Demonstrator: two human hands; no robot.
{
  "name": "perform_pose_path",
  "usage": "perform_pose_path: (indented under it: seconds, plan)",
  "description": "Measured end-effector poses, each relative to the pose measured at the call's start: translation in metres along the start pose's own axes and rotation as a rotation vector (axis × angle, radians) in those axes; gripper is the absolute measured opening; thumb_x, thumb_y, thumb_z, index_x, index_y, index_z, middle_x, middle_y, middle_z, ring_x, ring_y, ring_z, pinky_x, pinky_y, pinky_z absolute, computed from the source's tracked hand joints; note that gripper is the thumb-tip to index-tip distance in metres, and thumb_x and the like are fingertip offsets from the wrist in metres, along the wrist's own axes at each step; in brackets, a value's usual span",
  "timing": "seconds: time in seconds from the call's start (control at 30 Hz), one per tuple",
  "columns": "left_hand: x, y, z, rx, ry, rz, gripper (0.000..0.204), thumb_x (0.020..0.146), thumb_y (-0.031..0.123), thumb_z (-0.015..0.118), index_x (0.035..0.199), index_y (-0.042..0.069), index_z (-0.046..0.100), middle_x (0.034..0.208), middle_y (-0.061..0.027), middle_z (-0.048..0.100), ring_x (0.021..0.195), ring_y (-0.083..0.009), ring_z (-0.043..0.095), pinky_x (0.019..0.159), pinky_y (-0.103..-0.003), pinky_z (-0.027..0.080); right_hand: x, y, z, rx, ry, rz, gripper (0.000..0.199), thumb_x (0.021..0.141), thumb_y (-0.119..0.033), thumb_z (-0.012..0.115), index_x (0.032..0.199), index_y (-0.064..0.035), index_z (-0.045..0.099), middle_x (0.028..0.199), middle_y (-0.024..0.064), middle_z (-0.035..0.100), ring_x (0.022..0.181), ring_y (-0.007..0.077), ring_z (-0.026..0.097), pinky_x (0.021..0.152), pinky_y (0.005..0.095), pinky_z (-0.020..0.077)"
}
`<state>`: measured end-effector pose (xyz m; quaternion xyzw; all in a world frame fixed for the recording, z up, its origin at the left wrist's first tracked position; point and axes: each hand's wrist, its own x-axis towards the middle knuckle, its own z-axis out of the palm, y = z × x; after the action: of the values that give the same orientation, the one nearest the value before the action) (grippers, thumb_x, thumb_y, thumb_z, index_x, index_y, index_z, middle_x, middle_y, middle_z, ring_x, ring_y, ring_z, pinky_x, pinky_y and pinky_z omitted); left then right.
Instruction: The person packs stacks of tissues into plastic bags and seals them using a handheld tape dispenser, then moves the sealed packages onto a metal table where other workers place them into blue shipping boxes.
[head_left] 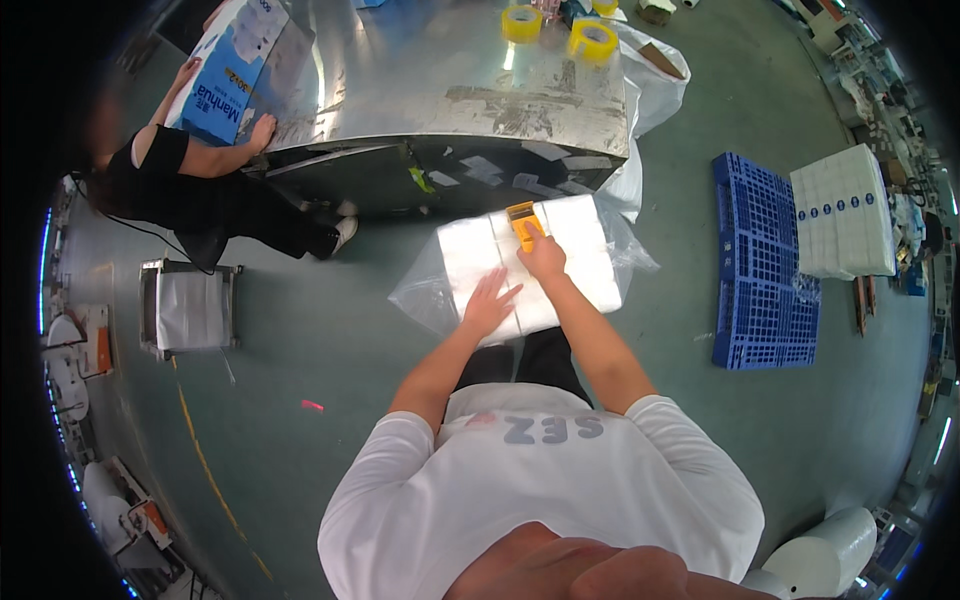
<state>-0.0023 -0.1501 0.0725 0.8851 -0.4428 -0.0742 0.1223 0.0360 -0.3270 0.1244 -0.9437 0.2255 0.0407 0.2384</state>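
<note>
A white block-shaped bundle (580, 245) in a clear plastic bag (422, 290) lies in front of me, below the metal table's edge. My left hand (489, 304) rests flat on its near left part, fingers spread. My right hand (542, 256) is closed around a yellow hand tool (522, 222) with a dark patch at its far end. The tool is over the far middle of the bundle; I cannot make out its exact kind or whether it touches the plastic. Loose bag film sticks out at both sides.
A metal table (410, 90) stands ahead, with yellow tape rolls (593, 40) on it. At left, a person in black (215, 185) holds a blue-and-white carton (225, 75). To the right are a blue pallet (765, 270) and a white wrapped stack (842, 215). A stool (190, 308) stands left.
</note>
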Motion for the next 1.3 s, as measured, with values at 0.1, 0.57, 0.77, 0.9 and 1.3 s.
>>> perform_pose_path:
  seconds: [0.1,0.57,0.77,0.9,1.3]
  plan:
    - [0.002,-0.001,0.007,0.065,-0.006,-0.012,0.049,0.083,0.033,0.042,0.129,0.03,0.028,0.138,-0.0115,0.014,0.127,-0.0256,0.013,0.103,-0.039,0.012,-0.022,0.006,-0.003,0.022,-0.098,-0.022,0.056,0.065,-0.033,0.059,0.118,-0.0191,0.045,0.079,0.018,0.058,0.073,0.031,0.058,0.066,0.0383,0.0464]
    - [-0.004,-0.001,0.022,0.029,0.064,-0.005,0.049,0.082,0.033,0.043,0.129,0.028,0.029,0.137,-0.0123,0.016,0.127,-0.026,0.016,0.102,-0.039,0.014,-0.244,0.119,0.03,-0.098,-0.297,0.213,0.054,0.064,-0.03,0.061,0.115,-0.0179,0.047,0.08,0.0164,0.059,0.074,0.0342,0.057,0.069,0.0407,0.0457]
    - [0.01,-0.01,0.004,0.028,0.021,0.036,0.055,0.082,0.036,0.044,0.131,0.021,0.024,0.138,-0.0106,0.016,0.128,-0.0239,0.012,0.103,-0.039,0.01,-0.132,0.147,0.078,-0.452,-1.701,0.596,0.048,0.059,-0.033,0.063,0.102,-0.0143,0.057,0.1,0.0072,0.059,0.089,0.0228,0.057,0.077,0.0325,0.0453]
    - [-0.038,-0.047,0.015,0.071,-0.007,-0.116,0.06,0.083,0.039,0.041,0.132,0.013,0.019,0.139,-0.0089,0.014,0.128,-0.0223,0.01,0.104,-0.038,0.009,-0.129,0.072,-0.017,-0.403,-1.015,0.097,0.04,0.058,-0.033,0.058,0.088,-0.0067,0.063,0.085,0.0126,0.062,0.079,0.0245,0.06,0.068,0.0335,0.0471]
    - [-0.04,-0.041,0.007,0.042,0.03,-0.273,0.061,0.083,0.034,0.04,0.132,0.005,0.017,0.139,-0.0087,0.012,0.129,-0.0204,0.009,0.104,-0.036,0.009,-0.023,-0.079,0.029,0.042,-0.014,-0.063,0.055,0.066,-0.032,0.057,0.119,-0.0198,0.045,0.078,0.017,0.057,0.074,0.0314,0.057,0.066,0.0373,0.0465]
